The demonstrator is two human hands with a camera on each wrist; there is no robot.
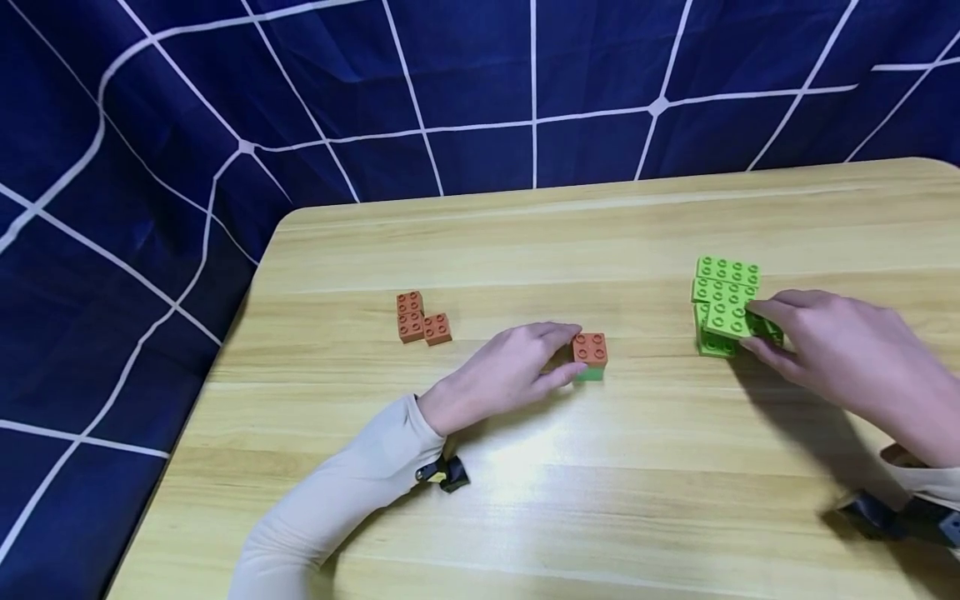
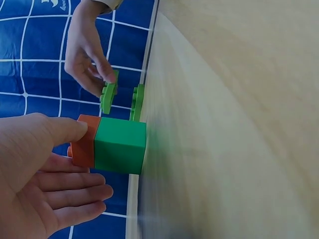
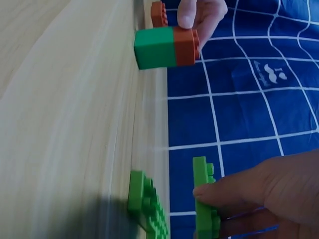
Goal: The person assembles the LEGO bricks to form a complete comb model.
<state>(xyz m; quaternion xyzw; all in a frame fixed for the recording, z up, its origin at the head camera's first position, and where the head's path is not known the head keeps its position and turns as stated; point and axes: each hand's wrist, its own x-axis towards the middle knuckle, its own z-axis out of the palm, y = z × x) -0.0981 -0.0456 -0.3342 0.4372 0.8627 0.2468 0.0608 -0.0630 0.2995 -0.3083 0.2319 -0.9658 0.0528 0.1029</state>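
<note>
My left hand (image 1: 510, 375) pinches an orange-red two-by-two toy brick (image 1: 590, 343) between thumb and fingers. That brick sits on top of a darker green block (image 2: 119, 145), which stands on the table; in the left wrist view the other fingers stretch out below. On the right side, my right hand (image 1: 847, 350) grips a thin lime-green studded brick (image 3: 202, 174) by its end. The held brick is raised above more lime-green bricks (image 1: 727, 268) lying on the table, and partly covers them in the head view.
Several orange-red two-by-two bricks (image 1: 410, 326) lie grouped on the wooden table (image 1: 480, 533), left of my left hand. A dark blue cloth with white grid lines (image 1: 480, 92) hangs behind the table and along its left side.
</note>
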